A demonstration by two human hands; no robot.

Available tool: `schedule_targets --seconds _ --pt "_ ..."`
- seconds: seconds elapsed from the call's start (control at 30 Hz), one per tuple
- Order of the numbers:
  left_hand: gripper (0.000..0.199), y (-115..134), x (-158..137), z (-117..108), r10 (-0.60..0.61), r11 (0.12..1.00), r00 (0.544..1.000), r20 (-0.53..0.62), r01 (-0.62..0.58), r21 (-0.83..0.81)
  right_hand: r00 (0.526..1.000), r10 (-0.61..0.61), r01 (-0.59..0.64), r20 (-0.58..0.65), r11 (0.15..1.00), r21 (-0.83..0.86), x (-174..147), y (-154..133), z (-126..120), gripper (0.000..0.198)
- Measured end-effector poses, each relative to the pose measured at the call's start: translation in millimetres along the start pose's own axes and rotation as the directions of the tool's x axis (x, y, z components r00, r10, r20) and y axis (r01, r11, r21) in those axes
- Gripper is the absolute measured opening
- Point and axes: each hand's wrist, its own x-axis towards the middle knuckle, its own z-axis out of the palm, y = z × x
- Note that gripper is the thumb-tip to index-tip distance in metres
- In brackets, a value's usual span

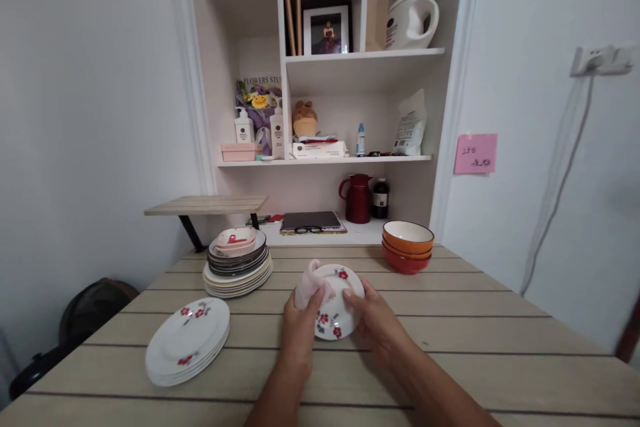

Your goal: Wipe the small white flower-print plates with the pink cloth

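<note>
A small white plate with red flowers (336, 303) is held up over the middle of the table, its face tilted toward me. My right hand (376, 317) grips its right edge, thumb on the face and fingers behind. A pale pink cloth (311, 283) is pinched in my left hand (301, 317) and pressed against the plate's left edge. The left fingers behind the cloth are hidden. To the left lies a stack of larger flowered plates (187, 340). Behind that stands a taller stack of mixed plates (239, 273), topped by small pink dishes (235, 240).
Stacked orange and red bowls (407, 245) stand at the table's back right. A small raised wooden shelf (207, 204) is at the back left. Behind the table, a red jug (358, 198), a dark bottle (380, 199) and a dark flat folder-like item (310, 221) occupy the lowest shelf.
</note>
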Motion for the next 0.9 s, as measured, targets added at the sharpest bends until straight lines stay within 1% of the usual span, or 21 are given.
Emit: schedule_targets --seconds 0.03,0.07,0.13,0.2,0.33,0.37,0.43,0.5,0.53,0.57,0.6,0.63,0.67,0.77,0.83,0.9 --pt "0.06 -2 0 0 0.024 0.999 1.0 -0.001 -0.024 0.034 0.999 -0.031 0.033 0.022 0.994 -0.105 2 -3 -4 0.043" --pt "0.057 -3 1 0 0.053 0.996 0.998 0.018 -0.054 0.068 0.995 -0.087 0.094 0.042 0.97 -0.225 4 -7 -8 0.039" --pt "0.05 -4 2 1 0.106 0.986 0.992 0.065 -0.113 0.124 0.975 -0.197 0.223 0.104 0.87 -0.44 7 -14 -16 0.032" --pt "0.041 -5 2 2 0.147 0.97 0.985 0.091 -0.162 0.179 0.954 -0.251 0.299 0.165 0.746 -0.594 9 -20 -23 0.025" --pt "0.028 -5 1 0 0.217 0.925 0.968 0.129 -0.246 0.288 0.933 -0.283 0.343 0.222 0.517 -0.784 9 -26 -29 0.012" --pt "0.029 -5 0 -1 0.247 0.909 0.958 0.147 -0.282 0.308 0.93 -0.287 0.348 0.231 0.477 -0.807 9 -27 -29 0.01" --pt "0.038 -4 -1 -3 0.33 0.86 0.923 0.2 -0.381 0.34 0.924 -0.285 0.361 0.254 0.436 -0.824 9 -29 -30 0.007" --pt "0.045 -2 -3 -4 0.404 0.798 0.877 0.261 -0.477 0.367 0.916 -0.273 0.388 0.293 0.423 -0.819 9 -31 -31 0.004" --pt "0.047 -1 -4 -4 0.427 0.772 0.857 0.288 -0.512 0.376 0.911 -0.263 0.404 0.317 0.417 -0.814 9 -31 -32 0.005" --pt "0.047 0 -5 -4 0.441 0.755 0.843 0.307 -0.534 0.382 0.908 -0.25 0.414 0.336 0.411 -0.812 9 -32 -33 0.008" --pt "0.048 1 -5 -3 0.443 0.749 0.839 0.315 -0.539 0.385 0.907 -0.237 0.418 0.348 0.406 -0.813 9 -33 -34 0.011" --pt "0.047 1 -6 -2 0.435 0.757 0.846 0.308 -0.529 0.384 0.909 -0.225 0.416 0.352 0.404 -0.815 9 -33 -34 0.011" --pt "0.045 2 -6 -1 0.415 0.779 0.863 0.287 -0.5 0.378 0.911 -0.215 0.41 0.351 0.407 -0.816 9 -33 -35 0.011" --pt "0.03 5 -6 2 0.31 0.873 0.936 0.169 -0.351 0.339 0.915 -0.219 0.402 0.338 0.466 -0.788 9 -30 -32 0.004" --pt "0.02 8 -6 4 0.264 0.914 0.959 0.101 -0.282 0.29 0.917 -0.23 0.398 0.325 0.556 -0.73 8 -25 -28 0.011" --pt "0.022 12 -5 6 0.251 0.936 0.966 0.065 -0.26 0.239 0.924 -0.211 0.372 0.318 0.682 -0.63 8 -20 -25 0.014"
